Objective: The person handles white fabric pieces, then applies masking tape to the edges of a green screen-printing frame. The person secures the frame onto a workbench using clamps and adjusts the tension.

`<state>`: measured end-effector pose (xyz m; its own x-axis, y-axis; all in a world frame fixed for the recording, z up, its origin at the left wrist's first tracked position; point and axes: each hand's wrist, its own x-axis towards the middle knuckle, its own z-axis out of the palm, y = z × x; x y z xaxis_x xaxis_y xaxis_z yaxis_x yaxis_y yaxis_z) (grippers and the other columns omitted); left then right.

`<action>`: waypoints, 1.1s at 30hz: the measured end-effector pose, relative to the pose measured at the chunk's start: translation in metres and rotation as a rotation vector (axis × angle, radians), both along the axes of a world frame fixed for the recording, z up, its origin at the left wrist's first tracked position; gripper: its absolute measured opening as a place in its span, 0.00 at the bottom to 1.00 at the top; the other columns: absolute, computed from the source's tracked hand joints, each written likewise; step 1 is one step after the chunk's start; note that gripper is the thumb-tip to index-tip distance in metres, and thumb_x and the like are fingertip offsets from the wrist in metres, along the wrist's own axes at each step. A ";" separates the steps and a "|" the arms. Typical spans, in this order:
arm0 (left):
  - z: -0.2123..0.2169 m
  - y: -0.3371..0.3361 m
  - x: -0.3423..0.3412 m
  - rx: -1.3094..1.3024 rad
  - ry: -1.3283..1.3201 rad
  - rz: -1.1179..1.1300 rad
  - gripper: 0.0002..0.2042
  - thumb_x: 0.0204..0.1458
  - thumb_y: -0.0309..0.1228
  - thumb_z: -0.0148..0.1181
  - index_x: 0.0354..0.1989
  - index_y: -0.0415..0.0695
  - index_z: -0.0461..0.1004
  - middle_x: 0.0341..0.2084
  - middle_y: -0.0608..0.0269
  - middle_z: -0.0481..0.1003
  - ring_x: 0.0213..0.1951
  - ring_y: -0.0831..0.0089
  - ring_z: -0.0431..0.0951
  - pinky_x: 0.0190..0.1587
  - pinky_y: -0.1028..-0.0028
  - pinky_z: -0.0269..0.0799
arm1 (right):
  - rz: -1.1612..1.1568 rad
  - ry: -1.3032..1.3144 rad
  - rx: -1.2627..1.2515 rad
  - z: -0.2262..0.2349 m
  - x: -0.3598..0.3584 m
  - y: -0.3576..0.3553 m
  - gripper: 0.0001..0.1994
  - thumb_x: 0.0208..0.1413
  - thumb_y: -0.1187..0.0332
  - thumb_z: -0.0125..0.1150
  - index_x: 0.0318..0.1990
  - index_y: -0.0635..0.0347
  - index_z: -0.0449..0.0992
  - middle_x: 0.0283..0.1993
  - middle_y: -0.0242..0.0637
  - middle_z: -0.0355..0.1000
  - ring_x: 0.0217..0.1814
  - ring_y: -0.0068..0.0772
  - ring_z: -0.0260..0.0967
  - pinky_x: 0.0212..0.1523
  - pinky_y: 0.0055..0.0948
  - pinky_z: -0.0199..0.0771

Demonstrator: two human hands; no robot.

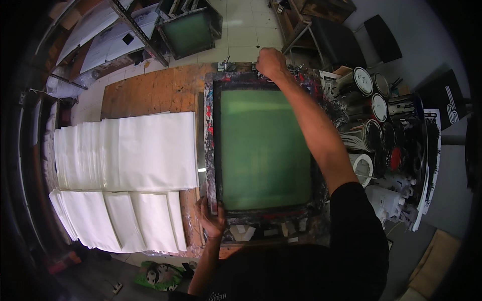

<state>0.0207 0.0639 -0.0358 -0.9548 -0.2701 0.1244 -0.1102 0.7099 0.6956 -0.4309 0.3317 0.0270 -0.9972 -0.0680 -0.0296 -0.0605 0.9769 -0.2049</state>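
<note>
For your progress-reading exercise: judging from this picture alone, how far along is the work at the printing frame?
Done: white sheets lie stacked beside the green screen frame. In hand: left hand grips its near corner, right hand sits at the far edge. Left: no ink or squeegee shows on the mesh; ink cans stand aside.

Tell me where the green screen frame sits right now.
In the head view, the screen frame lies flat mid-table, right of the white sheet stacks, left of the ink cans.

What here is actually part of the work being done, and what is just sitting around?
In use:
screen frame, left hand gripping its near left corner
right hand on the clamp at its far edge
white sheets stacked beside it

Lying about:
ink cans on the right
spare screen on the floor
skateboard below the table
</note>
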 end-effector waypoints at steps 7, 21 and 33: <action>0.006 0.001 -0.003 -0.021 -0.014 -0.011 0.22 0.52 0.29 0.65 0.55 0.34 0.71 0.46 0.42 0.72 0.50 0.44 0.72 0.55 0.52 0.68 | -0.677 -0.139 -0.750 -0.009 0.015 0.000 0.16 0.57 0.60 0.65 0.41 0.67 0.82 0.45 0.57 0.80 0.47 0.54 0.80 0.47 0.45 0.79; -0.002 0.000 -0.002 -0.018 0.024 -0.027 0.21 0.53 0.31 0.65 0.53 0.34 0.72 0.46 0.42 0.72 0.49 0.45 0.73 0.54 0.52 0.68 | -0.645 0.629 -0.175 -0.092 0.095 0.084 0.26 0.50 0.49 0.73 0.49 0.59 0.81 0.47 0.54 0.74 0.54 0.55 0.73 0.52 0.51 0.75; -0.003 -0.001 0.000 -0.010 0.016 -0.030 0.22 0.53 0.31 0.65 0.54 0.33 0.71 0.46 0.42 0.72 0.49 0.45 0.73 0.55 0.52 0.68 | -0.667 0.657 -0.301 -0.078 0.104 0.073 0.32 0.50 0.48 0.73 0.54 0.65 0.75 0.53 0.52 0.72 0.54 0.56 0.72 0.52 0.51 0.74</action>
